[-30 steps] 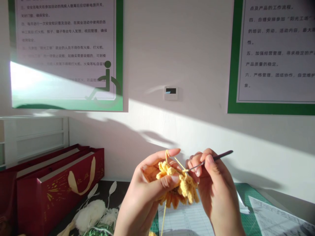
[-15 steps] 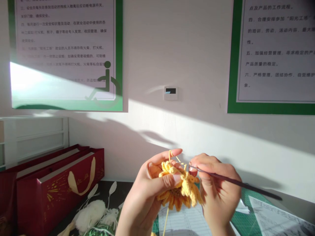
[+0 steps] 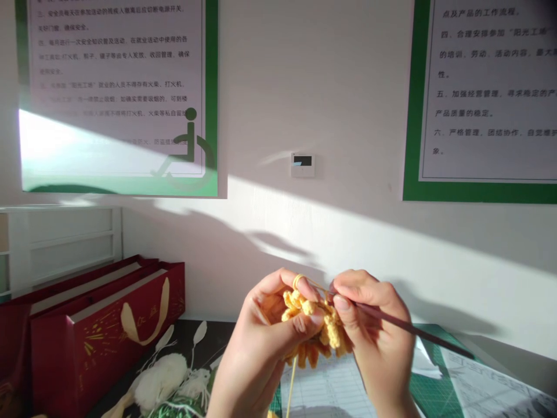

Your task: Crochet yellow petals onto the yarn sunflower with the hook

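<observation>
A: Since the earlier frame the hook (image 3: 404,326) has dipped a little and drawn in toward the flower (image 3: 314,324), and the left forefinger, which stood straighter then, has curled down with the yarn (image 3: 290,380) looped over it.

B: So which step is that?

A: Mid-stitch on a petal at the flower's edge, I'd judge. The hook's tip is hidden behind the right thumb, right at the top of the yellow work, so I can't tell whether a loop sits on it.

B: And the next move?

A: Probably catching the strand that runs off the forefinger and drawing it through. That would call for steady tension from the left hand (image 3: 265,342) and a small turn of the hook.

B: How are the hands set?

A: Close together, nearly touching over the flower. The left hand is closed on it, thumb pressed across the front, fingers behind. The right hand (image 3: 375,331) is pinched shut on the hook like a pencil, the shaft slanting down to the right.

B: Where is the flower, then?

A: Held up in the air between both hands, above the green mat (image 3: 429,389) on the surface. The yarn hangs down from it. Red bags (image 3: 87,325) and white fluff (image 3: 160,380) lie to the left.
</observation>
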A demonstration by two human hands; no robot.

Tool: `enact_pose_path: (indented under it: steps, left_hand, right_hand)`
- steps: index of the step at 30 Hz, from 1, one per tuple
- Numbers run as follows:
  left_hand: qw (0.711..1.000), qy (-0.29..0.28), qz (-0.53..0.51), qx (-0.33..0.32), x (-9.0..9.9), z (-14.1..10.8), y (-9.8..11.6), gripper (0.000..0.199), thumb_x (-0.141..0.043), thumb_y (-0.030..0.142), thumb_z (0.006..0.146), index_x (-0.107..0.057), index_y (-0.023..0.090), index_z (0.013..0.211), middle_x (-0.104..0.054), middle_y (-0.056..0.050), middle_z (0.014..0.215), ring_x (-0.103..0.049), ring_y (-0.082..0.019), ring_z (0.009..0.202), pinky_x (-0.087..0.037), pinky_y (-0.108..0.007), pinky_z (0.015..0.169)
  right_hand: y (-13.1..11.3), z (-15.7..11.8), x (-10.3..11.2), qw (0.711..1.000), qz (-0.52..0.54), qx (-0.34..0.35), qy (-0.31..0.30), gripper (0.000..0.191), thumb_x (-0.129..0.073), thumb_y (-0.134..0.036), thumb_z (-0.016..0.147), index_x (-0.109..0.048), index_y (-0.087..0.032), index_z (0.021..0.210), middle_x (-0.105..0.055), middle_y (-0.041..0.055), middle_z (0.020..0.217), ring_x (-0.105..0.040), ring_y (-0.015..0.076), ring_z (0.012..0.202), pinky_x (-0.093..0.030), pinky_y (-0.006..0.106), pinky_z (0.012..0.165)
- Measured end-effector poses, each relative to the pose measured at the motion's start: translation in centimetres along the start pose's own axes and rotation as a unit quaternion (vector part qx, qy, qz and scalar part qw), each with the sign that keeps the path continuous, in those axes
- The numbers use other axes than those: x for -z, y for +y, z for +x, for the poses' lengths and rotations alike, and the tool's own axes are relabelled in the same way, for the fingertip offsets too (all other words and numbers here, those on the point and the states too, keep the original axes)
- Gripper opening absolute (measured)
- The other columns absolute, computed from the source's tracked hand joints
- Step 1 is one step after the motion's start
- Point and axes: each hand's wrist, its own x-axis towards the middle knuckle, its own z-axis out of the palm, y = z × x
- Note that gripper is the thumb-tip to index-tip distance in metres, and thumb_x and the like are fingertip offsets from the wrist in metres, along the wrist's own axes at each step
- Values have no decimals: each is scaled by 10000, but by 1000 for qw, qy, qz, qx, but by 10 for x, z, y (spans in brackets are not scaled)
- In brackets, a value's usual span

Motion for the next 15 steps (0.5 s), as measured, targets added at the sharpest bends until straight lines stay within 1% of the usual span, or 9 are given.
enact_pose_path:
  steps: [2, 3, 4, 5, 8, 10, 13, 14, 15]
  left_hand:
    - [1000, -14, -4, 8, 2, 2, -1, 331, -948, 114, 665, -641, 177, 773, -697, -15, 813, -647, -138, 695, -533, -243, 653]
    - [1000, -24, -4, 19, 4, 2, -1, 348, -945, 118, 666, -625, 179, 788, -691, -18, 826, -645, -139, 692, -532, -244, 649]
    - [999, -35, -6, 33, 5, 3, -1, 349, -939, 124, 672, -623, 178, 809, -687, -23, 836, -640, -136, 686, -531, -244, 646]
    - [998, -46, -12, 48, 7, 4, -1, 341, -933, 130, 680, -630, 173, 829, -685, -29, 844, -636, -132, 684, -530, -243, 650]
    - [993, -69, -39, 82, 9, 4, 0, 322, -922, 127, 693, -649, 146, 863, -674, -37, 824, -634, -124, 698, -515, -228, 671]
    - [991, -77, -42, 98, 9, 3, 1, 328, -923, 127, 694, -652, 132, 879, -670, -37, 792, -635, -121, 695, -504, -220, 671]
    - [990, -87, -42, 102, 9, 2, 2, 337, -918, 127, 697, -645, 128, 894, -676, -44, 797, -635, -123, 695, -501, -218, 665]
    - [990, -89, -42, 103, 10, 2, 2, 336, -915, 124, 697, -641, 129, 892, -679, -47, 803, -635, -124, 697, -501, -218, 665]
    - [990, -90, -40, 104, 11, 2, 2, 337, -912, 118, 692, -640, 128, 890, -682, -50, 810, -633, -123, 694, -503, -220, 666]
  right_hand:
    - [2, -3, 6, 991, -86, 98, -16, 331, -707, -39, 863, -727, -293, 1074, -753, 23, 902, -728, 205, 805, -609, 335, 665]
    - [3, -4, 9, 987, -103, 122, -24, 362, -713, -35, 852, -744, -303, 1093, -760, 20, 892, -732, 219, 806, -613, 359, 674]
    - [4, -5, 11, 986, -102, 128, -29, 369, -712, -39, 854, -756, -309, 1101, -761, 20, 883, -733, 230, 808, -617, 383, 688]
    - [5, -6, 13, 989, -86, 121, -31, 361, -710, -50, 863, -762, -312, 1106, -762, 22, 881, -731, 236, 811, -617, 400, 700]
    - [6, -6, 10, 997, 13, 64, -30, 312, -697, -90, 912, -747, -314, 1124, -760, 26, 916, -718, 226, 829, -607, 415, 733]
    - [4, -5, 5, 997, 67, 38, -30, 224, -690, -138, 947, -741, -299, 1095, -752, 23, 899, -711, 209, 828, -595, 387, 723]
    - [0, -1, -3, 991, 131, -4, -13, 51, -720, -233, 960, -743, -263, 993, -728, 19, 848, -696, 177, 777, -568, 312, 643]
    - [-2, 0, -5, 987, 158, -24, -4, 14, -738, -259, 951, -738, -254, 965, -721, 17, 840, -688, 165, 754, -558, 291, 621]
    - [-4, 1, -6, 981, 187, -50, 8, 33, -743, -278, 950, -727, -249, 949, -712, 11, 825, -677, 152, 729, -549, 274, 605]
